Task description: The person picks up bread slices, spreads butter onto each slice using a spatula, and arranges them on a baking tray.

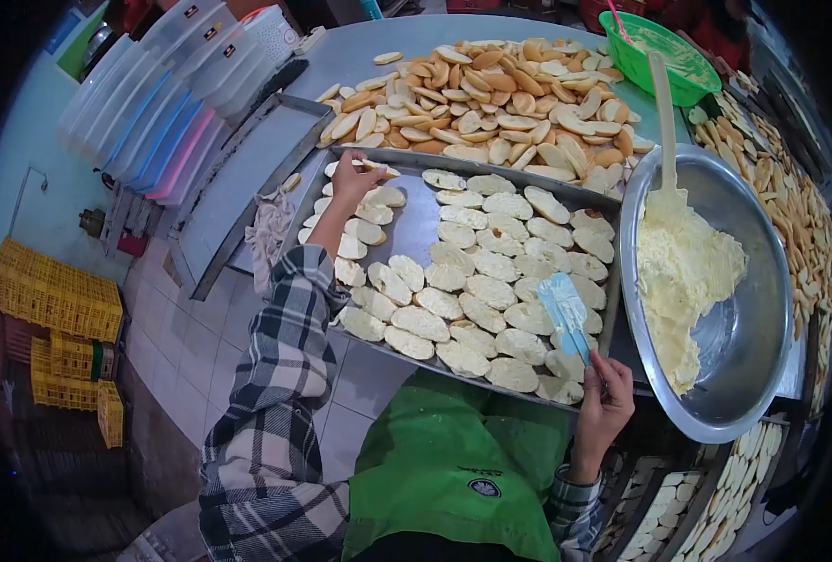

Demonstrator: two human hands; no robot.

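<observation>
A metal tray (406, 211) lies in front of me, filled with rows of oval bread slices (491, 290) coated in pale cream. At its far left corner, my left hand (355, 178) is closed, fingers pinching a bread slice (390, 172) partly hidden beneath them. My right hand (607, 389) grips the handle of a light blue spatula (562, 304) with cream smeared on its blade, held over the tray's near right part. Right of the tray stands a large metal bowl (739, 347) with a mass of pale cream (683, 272) and an upright, light-handled spatula (664, 122).
A big heap of plain bread slices (491, 94) covers the table behind the tray. Beyond it sits a green basin (664, 61). An upturned metal tray (247, 187), stacked plastic lids (154, 112) and yellow crates (55, 290) are at left. More filled trays (664, 510) stand lower right.
</observation>
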